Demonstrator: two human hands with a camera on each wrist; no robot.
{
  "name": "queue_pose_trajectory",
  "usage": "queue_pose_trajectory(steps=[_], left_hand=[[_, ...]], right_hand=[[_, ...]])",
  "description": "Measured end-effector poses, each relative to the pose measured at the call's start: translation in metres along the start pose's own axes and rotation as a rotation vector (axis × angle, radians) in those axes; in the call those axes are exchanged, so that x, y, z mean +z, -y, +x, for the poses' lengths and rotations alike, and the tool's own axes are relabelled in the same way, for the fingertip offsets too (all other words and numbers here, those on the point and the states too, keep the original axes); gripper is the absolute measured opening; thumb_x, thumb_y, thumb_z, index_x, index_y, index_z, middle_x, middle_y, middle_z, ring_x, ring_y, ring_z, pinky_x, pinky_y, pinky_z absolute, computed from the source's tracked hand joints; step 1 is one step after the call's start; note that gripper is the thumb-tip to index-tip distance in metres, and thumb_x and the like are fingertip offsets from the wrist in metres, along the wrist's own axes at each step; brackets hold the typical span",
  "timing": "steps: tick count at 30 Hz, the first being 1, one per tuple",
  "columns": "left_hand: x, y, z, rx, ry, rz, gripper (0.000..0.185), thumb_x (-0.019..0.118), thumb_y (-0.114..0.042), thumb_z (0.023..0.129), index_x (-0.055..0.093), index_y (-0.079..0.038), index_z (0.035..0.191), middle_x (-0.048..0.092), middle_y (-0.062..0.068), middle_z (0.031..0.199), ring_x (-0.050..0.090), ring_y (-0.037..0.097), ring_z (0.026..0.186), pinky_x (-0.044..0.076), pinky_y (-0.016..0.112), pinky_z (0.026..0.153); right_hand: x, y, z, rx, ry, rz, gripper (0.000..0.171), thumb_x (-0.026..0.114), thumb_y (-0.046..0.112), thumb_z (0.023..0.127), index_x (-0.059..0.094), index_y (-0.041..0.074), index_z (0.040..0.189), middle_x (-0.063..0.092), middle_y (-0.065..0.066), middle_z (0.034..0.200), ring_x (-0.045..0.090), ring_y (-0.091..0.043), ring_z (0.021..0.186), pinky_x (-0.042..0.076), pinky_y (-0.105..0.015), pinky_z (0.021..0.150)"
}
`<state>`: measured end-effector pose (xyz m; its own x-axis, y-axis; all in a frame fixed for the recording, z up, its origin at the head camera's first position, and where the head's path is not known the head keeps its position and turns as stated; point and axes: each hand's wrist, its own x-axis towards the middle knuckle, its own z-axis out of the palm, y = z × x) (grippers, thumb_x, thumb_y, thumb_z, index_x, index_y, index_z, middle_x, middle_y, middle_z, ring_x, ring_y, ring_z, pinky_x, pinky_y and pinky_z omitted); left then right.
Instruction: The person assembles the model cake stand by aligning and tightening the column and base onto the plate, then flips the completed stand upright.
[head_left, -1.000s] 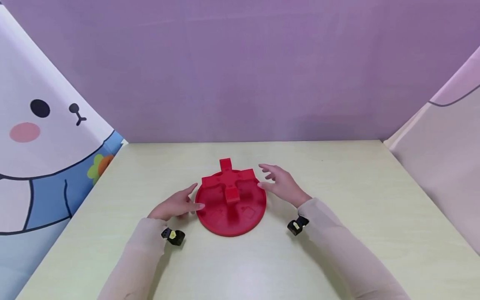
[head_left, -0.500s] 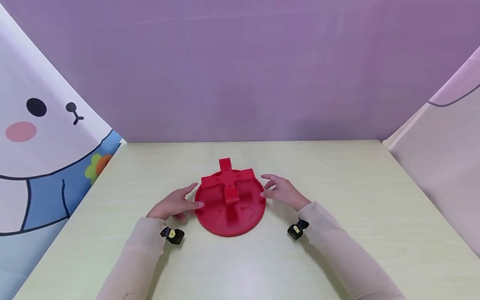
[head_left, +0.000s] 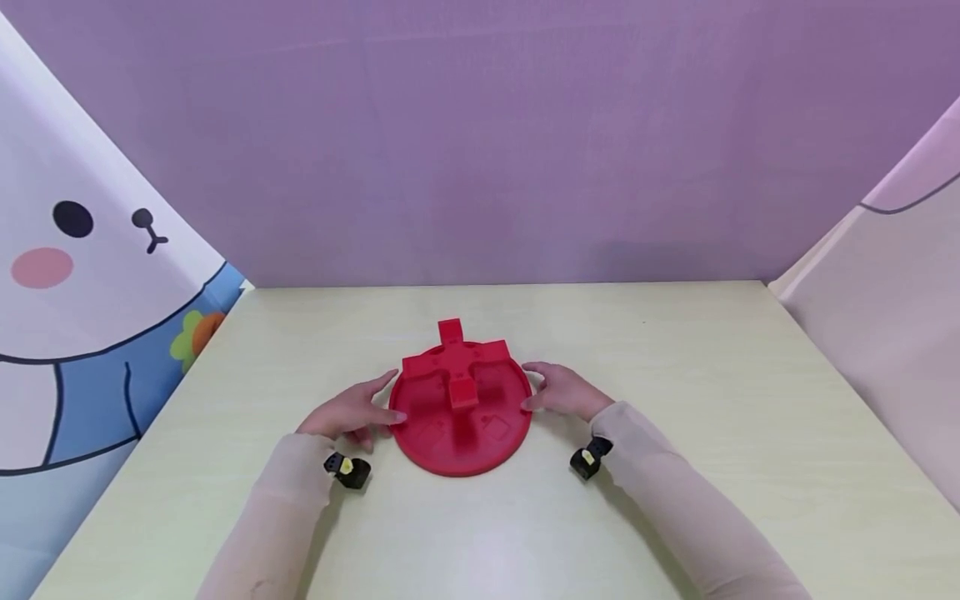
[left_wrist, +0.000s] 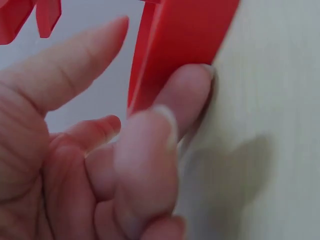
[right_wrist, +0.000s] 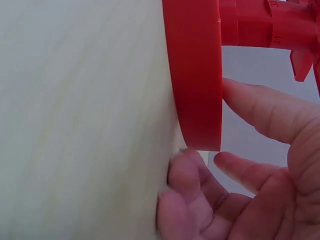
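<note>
A red round base (head_left: 459, 457) with a raised rim lies on the table, and a red cross-shaped top (head_left: 457, 358) with block-like arm ends stands above it. At the base's left edge is my left hand (head_left: 351, 411); its thumb (left_wrist: 90, 57) reaches over the rim with a small gap, and one finger (left_wrist: 187, 92) touches the outer wall low down. My right hand (head_left: 566, 392) is at the opposite edge. Its thumb (right_wrist: 255, 102) touches the rim's upper side, while bent fingers (right_wrist: 185, 175) lie at the table beside the lower edge. Small markings show on a red column (right_wrist: 250, 25).
The pale wooden table (head_left: 675, 350) ends at a purple cloth backdrop (head_left: 480, 150). A cloth with a cartoon figure (head_left: 97, 317) hangs on the left, a pale cloth (head_left: 892, 308) on the right. Both wrists carry small black cameras (head_left: 348, 472).
My right hand has come down along the base's right edge, its fingers now closer to the rim and table. The left hand has barely shifted, and the base stays in place.
</note>
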<state>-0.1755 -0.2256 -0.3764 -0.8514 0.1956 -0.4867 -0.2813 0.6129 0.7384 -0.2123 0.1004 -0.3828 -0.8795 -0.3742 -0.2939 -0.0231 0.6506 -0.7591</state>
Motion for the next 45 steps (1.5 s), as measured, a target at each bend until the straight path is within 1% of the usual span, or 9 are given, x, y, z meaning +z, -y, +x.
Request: queue_pose_trajectory(steps=[4,8,15,25,29,33,38,41,45], left_hand=[[0.003,0.0,0.001,-0.017,0.012,-0.002,0.093,0.076,-0.023,0.081,0.02,-0.013,0.154,0.062,0.008,0.07,0.046,0.013,0.045,0.045,0.024,0.051],[0.007,-0.001,0.002,-0.009,0.01,-0.002,0.091,0.076,-0.02,0.081,0.022,-0.016,0.154,0.061,0.009,0.068,0.045,0.014,0.045,0.044,0.024,0.05],[0.01,-0.006,0.008,-0.013,-0.008,0.051,0.078,0.055,-0.007,0.088,0.015,-0.016,0.155,0.059,0.011,0.067,0.042,0.017,0.047,0.036,0.025,0.046],[0.013,-0.012,0.001,-0.023,-0.011,0.059,0.076,0.052,-0.006,0.089,0.015,-0.013,0.155,0.059,0.01,0.065,0.047,0.018,0.05,0.037,0.025,0.047],[0.013,-0.015,-0.004,-0.02,-0.009,0.106,0.075,0.053,-0.008,0.089,0.017,-0.011,0.154,0.059,0.01,0.065,0.051,0.019,0.052,0.04,0.026,0.048],[0.011,-0.019,-0.008,-0.026,0.006,0.12,0.077,0.055,-0.012,0.086,0.02,-0.011,0.154,0.06,0.011,0.073,0.056,0.022,0.059,0.047,0.031,0.053],[0.009,-0.019,-0.01,0.004,0.044,0.005,0.08,0.059,-0.012,0.08,0.022,-0.008,0.152,0.062,0.011,0.088,0.062,0.023,0.066,0.054,0.035,0.059],[0.01,-0.017,-0.012,0.038,0.073,-0.159,0.077,0.057,-0.008,0.081,0.025,-0.006,0.15,0.063,0.013,0.094,0.063,0.022,0.064,0.055,0.035,0.06],[0.013,-0.013,-0.015,0.106,0.112,-0.406,0.073,0.051,-0.001,0.084,0.021,-0.003,0.151,0.062,0.014,0.096,0.064,0.019,0.062,0.056,0.034,0.061]], right_hand=[[0.005,0.0,0.001,0.042,0.023,0.076,0.07,0.068,0.009,0.084,0.036,0.001,0.145,0.058,-0.006,0.072,0.055,-0.017,0.055,0.05,-0.028,0.057],[0.01,0.0,0.002,0.061,0.018,0.124,0.072,0.068,0.008,0.084,0.034,0.002,0.146,0.064,-0.009,0.08,0.06,-0.019,0.059,0.054,-0.031,0.06],[0.011,0.007,0.008,0.07,0.011,0.063,0.074,0.068,0.007,0.082,0.034,0.01,0.148,0.062,-0.009,0.09,0.059,-0.021,0.06,0.053,-0.03,0.057],[0.012,0.011,0.006,0.053,0.038,-0.025,0.074,0.067,0.005,0.084,0.032,0.008,0.148,0.059,-0.011,0.101,0.06,-0.021,0.061,0.053,-0.031,0.056],[0.005,0.012,0.001,0.032,0.058,-0.035,0.071,0.063,0.004,0.085,0.032,0.006,0.148,0.061,-0.01,0.093,0.059,-0.02,0.061,0.053,-0.031,0.057],[-0.003,0.013,-0.006,0.01,0.076,0.027,0.068,0.058,0.003,0.083,0.032,-0.001,0.146,0.062,-0.01,0.084,0.06,-0.02,0.062,0.054,-0.033,0.06],[-0.011,0.011,-0.017,0.04,0.118,0.219,0.067,0.056,0.003,0.082,0.032,-0.006,0.144,0.061,-0.015,0.095,0.064,-0.022,0.073,0.056,-0.037,0.07],[-0.015,0.007,-0.025,0.045,0.139,0.349,0.069,0.055,0.001,0.082,0.029,-0.007,0.145,0.06,-0.017,0.098,0.064,-0.023,0.076,0.056,-0.037,0.073],[-0.019,0.003,-0.034,-0.001,0.135,0.462,0.07,0.056,-0.002,0.085,0.024,-0.009,0.146,0.058,-0.018,0.1,0.063,-0.021,0.079,0.056,-0.036,0.074]])
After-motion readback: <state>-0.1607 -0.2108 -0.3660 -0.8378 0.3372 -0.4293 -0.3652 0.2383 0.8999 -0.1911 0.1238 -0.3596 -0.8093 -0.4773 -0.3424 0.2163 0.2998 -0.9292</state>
